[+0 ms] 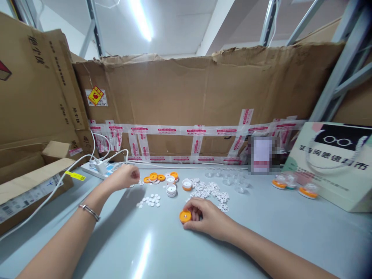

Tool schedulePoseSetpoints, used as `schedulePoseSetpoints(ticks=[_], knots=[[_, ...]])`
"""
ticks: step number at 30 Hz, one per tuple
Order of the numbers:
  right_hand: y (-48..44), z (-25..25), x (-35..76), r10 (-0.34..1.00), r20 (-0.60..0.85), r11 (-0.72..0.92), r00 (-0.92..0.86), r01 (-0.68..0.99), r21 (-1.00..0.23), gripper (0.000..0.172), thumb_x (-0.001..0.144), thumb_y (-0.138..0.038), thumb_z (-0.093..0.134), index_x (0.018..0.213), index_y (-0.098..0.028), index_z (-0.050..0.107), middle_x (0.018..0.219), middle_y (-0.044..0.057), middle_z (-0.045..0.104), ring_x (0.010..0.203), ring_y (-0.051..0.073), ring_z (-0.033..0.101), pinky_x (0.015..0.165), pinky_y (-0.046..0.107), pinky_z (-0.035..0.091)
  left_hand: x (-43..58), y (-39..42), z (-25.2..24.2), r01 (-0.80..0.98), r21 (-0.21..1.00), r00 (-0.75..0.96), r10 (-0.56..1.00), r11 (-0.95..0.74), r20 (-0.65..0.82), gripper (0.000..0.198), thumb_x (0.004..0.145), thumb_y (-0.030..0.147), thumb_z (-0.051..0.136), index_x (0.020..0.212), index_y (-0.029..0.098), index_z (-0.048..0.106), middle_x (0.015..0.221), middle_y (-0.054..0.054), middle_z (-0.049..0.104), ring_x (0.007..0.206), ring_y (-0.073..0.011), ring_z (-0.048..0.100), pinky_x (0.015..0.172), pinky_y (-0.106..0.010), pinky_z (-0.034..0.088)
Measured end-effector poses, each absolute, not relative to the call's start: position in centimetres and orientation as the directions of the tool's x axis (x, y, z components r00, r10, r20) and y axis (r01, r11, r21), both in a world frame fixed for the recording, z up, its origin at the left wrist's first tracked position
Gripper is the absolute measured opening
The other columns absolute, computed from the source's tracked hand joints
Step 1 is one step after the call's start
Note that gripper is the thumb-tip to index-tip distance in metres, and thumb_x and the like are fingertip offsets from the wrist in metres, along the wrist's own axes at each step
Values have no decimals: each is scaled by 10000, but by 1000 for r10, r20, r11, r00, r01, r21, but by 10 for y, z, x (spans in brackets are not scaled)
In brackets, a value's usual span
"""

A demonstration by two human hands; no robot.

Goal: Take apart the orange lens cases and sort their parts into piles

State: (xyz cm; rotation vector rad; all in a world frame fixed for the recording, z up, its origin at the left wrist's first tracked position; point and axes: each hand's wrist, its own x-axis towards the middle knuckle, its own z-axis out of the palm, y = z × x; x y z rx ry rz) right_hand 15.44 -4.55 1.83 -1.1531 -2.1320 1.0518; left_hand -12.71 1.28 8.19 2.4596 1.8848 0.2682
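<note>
My right hand [203,217] grips a round orange plastic piece [185,216] with a small hole in its middle, thumb and fingers on its rim, low over the table. To the left, my left hand [125,178] is raised with its fingers curled together, and whatever they hold is hidden. Near it lie several orange rings [153,177] and some small white discs [150,200]. White round cups [171,190] stand between the two hands. Beyond the right hand, a pile of white perforated pieces [205,188] is spread out, with a white-and-orange cup [186,185] beside it.
Clear plastic domes [228,179] stand behind the pile. Orange-based pieces with clear tops [308,190] sit at right, by a paper bag [334,166]. A power strip [99,169] with cables and an open carton [35,186] are at left; large cardboard [186,93] walls the back.
</note>
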Motion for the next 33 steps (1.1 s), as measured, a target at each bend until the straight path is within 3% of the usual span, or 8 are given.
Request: schedulePoseSetpoints(ticks=[12,15,28,33], knots=[[-45,16,156,850,66,350,-523,466,-813,217,606,-219,685,797,-173,594,754,-10,525,611,103,486,572,220,412,-153,10,79,972,169,207,934,-163,-291,141,519,190,434,488,154,567,513,-11,588,532,-158,547,466,-207,354],[-45,16,156,850,59,342,-523,464,-817,216,607,-227,685,797,-174,596,754,-10,525,610,103,486,567,219,411,-154,9,81,976,179,181,926,-126,-332,140,503,191,431,471,157,563,507,-14,590,536,-164,550,484,-215,375],[-47,18,155,847,71,322,-527,402,-857,253,664,-196,619,906,-206,546,747,-29,532,631,107,474,587,220,400,-147,5,80,987,76,154,949,-138,-274,96,511,158,442,476,156,532,506,-11,552,520,-160,517,453,-222,311],[-47,18,156,830,166,374,-532,310,-874,267,694,-160,582,937,-225,496,814,-25,545,700,114,492,682,243,425,-132,1,85,971,41,236,971,-235,-31,167,640,144,418,608,161,582,624,-31,596,615,-176,539,538,-246,347]])
